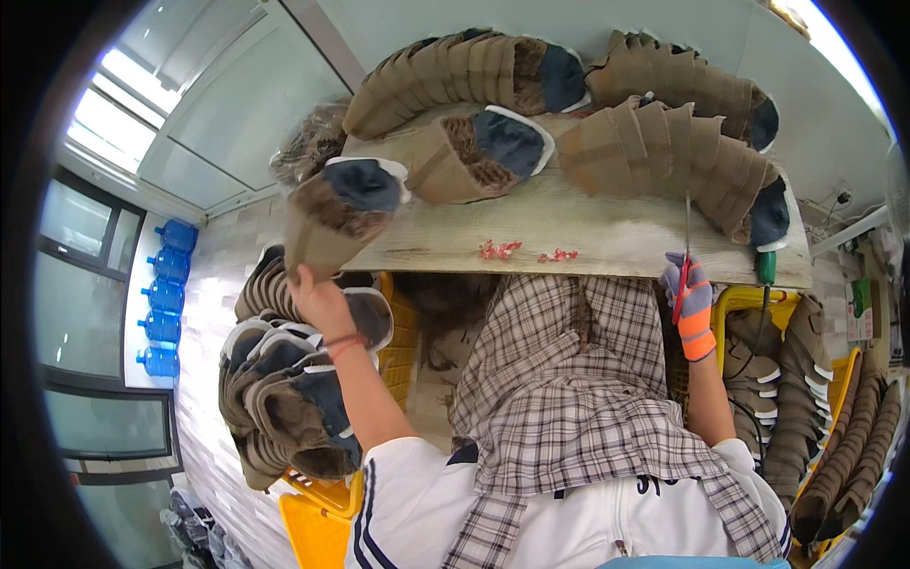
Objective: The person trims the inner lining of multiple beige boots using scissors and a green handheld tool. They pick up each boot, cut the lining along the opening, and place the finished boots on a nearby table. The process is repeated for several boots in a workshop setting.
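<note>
My left hand (322, 311), bare with a red band at the wrist, is closed on the toe end of a brown fur-lined slipper upper (327, 223). This piece has a dark blue patch and white edging, and it tilts beside the left end of the table. My right hand (690, 308), in a purple and orange glove, holds red-handled scissors (680, 289) at the front edge, blades pointing away from me. A similar single upper (479, 156) lies on the table (436, 237). Red and white scraps (500, 249) are near the front edge.
Overlapping rows of uppers (445, 81) line the back and right of the table. Yellow crates with more uppers stand at left (322, 531) and right (735, 302). A green-handled tool (766, 267) with a black cord hangs at the right edge. Blue water bottles (163, 296) stand far left.
</note>
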The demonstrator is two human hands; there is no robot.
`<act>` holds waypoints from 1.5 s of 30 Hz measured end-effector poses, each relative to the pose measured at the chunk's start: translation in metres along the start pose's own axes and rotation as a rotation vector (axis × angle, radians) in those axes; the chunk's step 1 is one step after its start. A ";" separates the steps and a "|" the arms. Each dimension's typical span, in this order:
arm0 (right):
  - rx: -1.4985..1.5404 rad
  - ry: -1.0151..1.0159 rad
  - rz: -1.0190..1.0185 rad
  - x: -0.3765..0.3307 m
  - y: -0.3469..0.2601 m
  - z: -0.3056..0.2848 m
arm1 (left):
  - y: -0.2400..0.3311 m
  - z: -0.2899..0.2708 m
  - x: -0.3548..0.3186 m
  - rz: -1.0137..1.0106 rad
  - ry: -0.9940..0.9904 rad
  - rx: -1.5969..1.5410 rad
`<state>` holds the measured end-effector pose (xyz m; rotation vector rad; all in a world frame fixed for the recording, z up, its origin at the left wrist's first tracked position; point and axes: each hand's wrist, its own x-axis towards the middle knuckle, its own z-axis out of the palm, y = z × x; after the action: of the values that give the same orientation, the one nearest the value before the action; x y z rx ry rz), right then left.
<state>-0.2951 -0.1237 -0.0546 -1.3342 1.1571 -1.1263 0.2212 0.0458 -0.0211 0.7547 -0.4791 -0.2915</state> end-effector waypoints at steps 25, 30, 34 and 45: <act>-1.204 -0.793 -0.682 -0.047 -0.041 0.107 | -0.023 -0.027 -0.208 -1.187 -0.101 -0.090; -1.299 -0.848 -0.714 -0.053 -0.034 0.122 | -0.025 -0.026 -0.210 -1.153 -0.112 -0.071; -1.301 -0.889 -0.669 -0.057 -0.035 0.132 | -0.024 -0.023 -0.210 -1.145 -0.132 -0.081; -1.291 -0.917 -0.680 -0.060 -0.032 0.148 | -0.026 -0.030 -0.210 -1.131 -0.126 -0.101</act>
<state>-0.1527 -0.0475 -0.0348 -2.9406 0.6308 0.1261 0.0546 0.1328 -0.1235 0.8502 -0.1036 -1.4109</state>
